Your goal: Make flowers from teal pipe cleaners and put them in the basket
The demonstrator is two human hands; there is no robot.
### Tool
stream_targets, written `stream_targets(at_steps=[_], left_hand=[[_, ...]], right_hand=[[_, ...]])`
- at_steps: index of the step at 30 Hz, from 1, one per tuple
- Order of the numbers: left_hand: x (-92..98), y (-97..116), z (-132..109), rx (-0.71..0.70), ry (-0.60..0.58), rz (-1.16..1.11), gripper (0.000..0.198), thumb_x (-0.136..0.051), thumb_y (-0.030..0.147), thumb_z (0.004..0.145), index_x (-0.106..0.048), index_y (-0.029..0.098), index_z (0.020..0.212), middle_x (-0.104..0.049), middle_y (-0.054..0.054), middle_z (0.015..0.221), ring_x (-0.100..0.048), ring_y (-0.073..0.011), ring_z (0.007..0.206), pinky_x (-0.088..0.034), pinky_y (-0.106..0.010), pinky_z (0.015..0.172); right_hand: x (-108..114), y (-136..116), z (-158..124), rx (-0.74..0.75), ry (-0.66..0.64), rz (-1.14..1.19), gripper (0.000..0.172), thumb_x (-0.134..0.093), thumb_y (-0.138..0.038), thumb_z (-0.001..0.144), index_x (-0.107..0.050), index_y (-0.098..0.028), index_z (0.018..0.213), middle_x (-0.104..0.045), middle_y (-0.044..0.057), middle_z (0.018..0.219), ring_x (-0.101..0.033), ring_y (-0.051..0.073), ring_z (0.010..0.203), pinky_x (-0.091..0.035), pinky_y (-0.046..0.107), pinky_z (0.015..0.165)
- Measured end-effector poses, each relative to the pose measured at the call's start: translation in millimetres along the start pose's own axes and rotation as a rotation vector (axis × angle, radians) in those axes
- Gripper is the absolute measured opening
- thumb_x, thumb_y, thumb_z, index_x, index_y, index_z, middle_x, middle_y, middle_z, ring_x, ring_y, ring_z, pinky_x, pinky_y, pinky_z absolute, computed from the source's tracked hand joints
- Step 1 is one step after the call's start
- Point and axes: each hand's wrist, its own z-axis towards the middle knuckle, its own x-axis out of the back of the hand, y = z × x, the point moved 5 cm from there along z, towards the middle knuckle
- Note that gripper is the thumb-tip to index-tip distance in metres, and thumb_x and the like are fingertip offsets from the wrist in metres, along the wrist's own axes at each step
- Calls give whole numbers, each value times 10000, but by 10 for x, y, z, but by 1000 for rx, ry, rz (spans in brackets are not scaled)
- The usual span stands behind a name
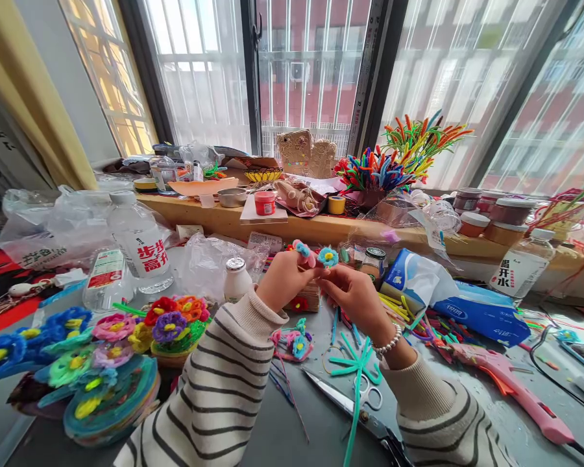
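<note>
My left hand (285, 280) is closed around small pipe-cleaner flowers, with a pink and blue flower (303, 251) showing above its fingers. My right hand (354, 297) pinches close beside it, fingertips just under a blue pipe-cleaner flower (328, 257) with a yellow centre. The stems are hidden by my fingers. Below my hands lies a small bunch of pink and blue flowers (299, 345) with thin stems. A teal pipe-cleaner piece (356, 363) with several spread arms rests across large scissors (338, 401), near my right wrist.
A pink glue gun (513, 392) lies at right, near a blue tissue pack (481, 311). Flower-filled pots (109, 402) and water bottles (139, 243) crowd the left. A white bottle (237, 280) stands behind my left wrist. Colourful pipe cleaners (374, 170) stand on the wooden sill (194, 217).
</note>
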Motion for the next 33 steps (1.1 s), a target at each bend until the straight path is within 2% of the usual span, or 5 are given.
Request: stream_targets(at_steps=[9,12,17,25,33], left_hand=[[243,-223,-9,120,479,291,166,-495,310,652,-549,170,581,-636,-8,665,-551,-111,572,-418,-209,596],[125,-347,11,117,377,297,155,-490,295,662,-570,180,597,-647,-10,705,-568,-123,624,-424,-213,605],[203,-239,-10,22,496,208,183,-484,316,669,-563,166,601,-645,-14,696,-566,-105,591,-426,-190,583],[99,-326,45,58,425,153,156,-501,314,656,-548,173,612,-641,-12,735,-566,-113,630,-427,-199,583],[-134,-577,71,169,204,330,176,-460,292,684,-571,158,656,-635,-46,747,-570,-145,714,-415,-248,689]], right_hand=[[269,114,58,-33,138,-71,259,-434,-399,715,-503,-152,752,-541,7,576,-489,106,481,-384,207,447],[311,164,63,-45,152,-125,263,-438,-395,712,-514,-147,756,-561,22,612,-501,117,525,-391,217,477],[412,203,68,-52,179,-203,264,-455,-394,700,-519,-145,762,-573,30,658,-503,119,559,-400,231,523],[209,317,72,-42,-40,-382,435,-608,-363,563,-485,-149,921,-530,52,847,-499,106,575,-416,251,566],[128,340,165,-28,144,-344,283,-557,-257,632,-489,-146,884,-561,48,845,-525,121,631,-423,248,608]])
